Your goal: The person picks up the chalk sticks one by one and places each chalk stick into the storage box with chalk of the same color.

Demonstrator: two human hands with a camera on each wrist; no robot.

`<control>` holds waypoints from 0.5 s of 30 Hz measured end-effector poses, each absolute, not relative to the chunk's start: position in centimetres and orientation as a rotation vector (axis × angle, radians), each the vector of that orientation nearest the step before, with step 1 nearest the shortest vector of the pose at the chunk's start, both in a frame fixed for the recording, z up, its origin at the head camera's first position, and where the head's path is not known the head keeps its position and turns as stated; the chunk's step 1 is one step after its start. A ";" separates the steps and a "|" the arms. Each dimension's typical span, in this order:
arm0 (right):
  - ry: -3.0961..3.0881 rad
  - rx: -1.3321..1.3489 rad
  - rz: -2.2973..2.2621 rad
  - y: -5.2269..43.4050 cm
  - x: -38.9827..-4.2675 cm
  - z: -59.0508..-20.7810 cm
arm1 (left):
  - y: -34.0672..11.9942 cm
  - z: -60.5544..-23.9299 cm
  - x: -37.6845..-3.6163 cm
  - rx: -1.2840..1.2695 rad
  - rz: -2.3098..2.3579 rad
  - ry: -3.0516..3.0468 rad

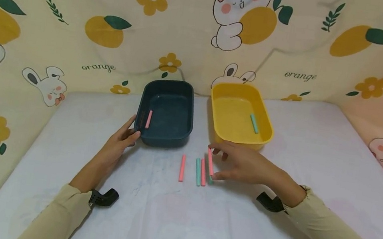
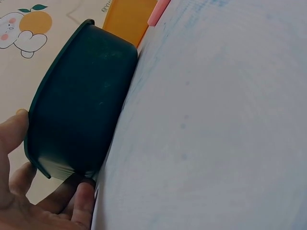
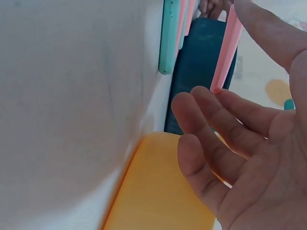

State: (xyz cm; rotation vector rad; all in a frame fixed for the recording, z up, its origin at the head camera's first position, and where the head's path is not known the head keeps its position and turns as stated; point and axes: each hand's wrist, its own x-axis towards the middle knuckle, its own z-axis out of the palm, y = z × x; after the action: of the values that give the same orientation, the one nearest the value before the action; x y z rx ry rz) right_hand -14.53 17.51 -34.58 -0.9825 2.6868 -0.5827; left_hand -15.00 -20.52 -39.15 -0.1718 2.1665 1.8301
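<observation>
My right hand [image 1: 243, 164] pinches a pink chalk stick [image 1: 210, 161] by its two ends, between thumb and fingertip. Below it, partly hidden, lies a teal chalk [image 1: 210, 180]. Left of that are a pink chalk [image 1: 203, 173], a teal chalk [image 1: 198, 172] and, set apart, another pink chalk [image 1: 182, 168]. At the near left corner of the dark teal box [image 1: 171, 108], my left hand [image 1: 119, 142] holds on, thumb at the rim and fingers along the side wall in the left wrist view. One pink chalk [image 1: 148, 119] rests in that box.
A yellow box [image 1: 232, 114] stands right of the dark one, with a teal chalk [image 1: 254, 123] in it. Both boxes sit at the back of the white-covered table [image 1: 178, 222], against a printed cloth [image 1: 196, 27]. Faint blue smears mark the cover.
</observation>
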 end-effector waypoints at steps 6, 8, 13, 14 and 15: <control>2.671 -0.957 -0.588 17.4 -14.6 -34.5 | -20.4 -39.2 -14.8 -0.160 1.825 2.184; 2.661 -0.957 -0.600 17.2 -14.7 -34.3 | -20.4 -39.2 -14.9 -0.161 1.827 2.182; 2.664 -0.998 -0.600 16.6 -14.9 -33.7 | -20.4 -39.3 -14.9 -0.178 1.825 2.171; 2.667 -1.008 -0.600 16.5 -15.0 -33.5 | -20.4 -39.3 -15.0 -0.184 1.827 2.170; 2.668 -1.016 -0.597 16.3 -15.0 -33.4 | -20.4 -39.3 -15.0 -0.188 1.825 2.173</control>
State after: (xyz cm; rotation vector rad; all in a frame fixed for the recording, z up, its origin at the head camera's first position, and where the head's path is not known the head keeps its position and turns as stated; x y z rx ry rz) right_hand -15.04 16.33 -33.36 -1.0158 2.6680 -0.5966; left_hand -14.96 -20.42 -39.29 -0.1882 2.1726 1.8249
